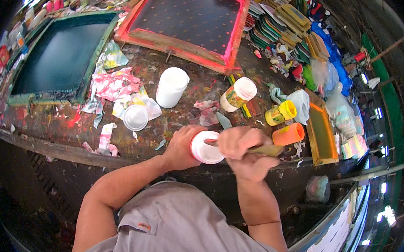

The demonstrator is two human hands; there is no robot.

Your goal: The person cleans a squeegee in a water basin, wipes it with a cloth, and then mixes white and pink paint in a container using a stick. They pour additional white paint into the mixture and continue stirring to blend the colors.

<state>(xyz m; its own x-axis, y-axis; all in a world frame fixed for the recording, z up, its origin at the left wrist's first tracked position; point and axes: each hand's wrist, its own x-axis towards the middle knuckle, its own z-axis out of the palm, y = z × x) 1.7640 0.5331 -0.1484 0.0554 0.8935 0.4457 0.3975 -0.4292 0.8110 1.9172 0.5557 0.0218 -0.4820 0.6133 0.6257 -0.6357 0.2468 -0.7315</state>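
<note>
My left hand (182, 148) grips a white tub with a red rim (204, 152) at the table's front edge. My right hand (247, 156) is closed on a long, flat stick-like tool (269, 150), its far part over the tub's opening; the fingers hide some of it. Left of the tub lies a white round lid (135, 118). Behind stand a white plastic container (171, 87) and a labelled container with a pale lid (238, 93). To the right are a yellow container (280, 112) and an orange container (289, 133), near a pale crumpled bag (301, 106).
A red-edged screen frame (184, 57) lies at the back, a green one (46, 98) left, an orange one (324, 156) right. Stained rags (114, 84) and scraps litter the worktable (65, 145). Stacked boards and bags (275, 24) crowd the back right. A pole (376, 167) juts out right.
</note>
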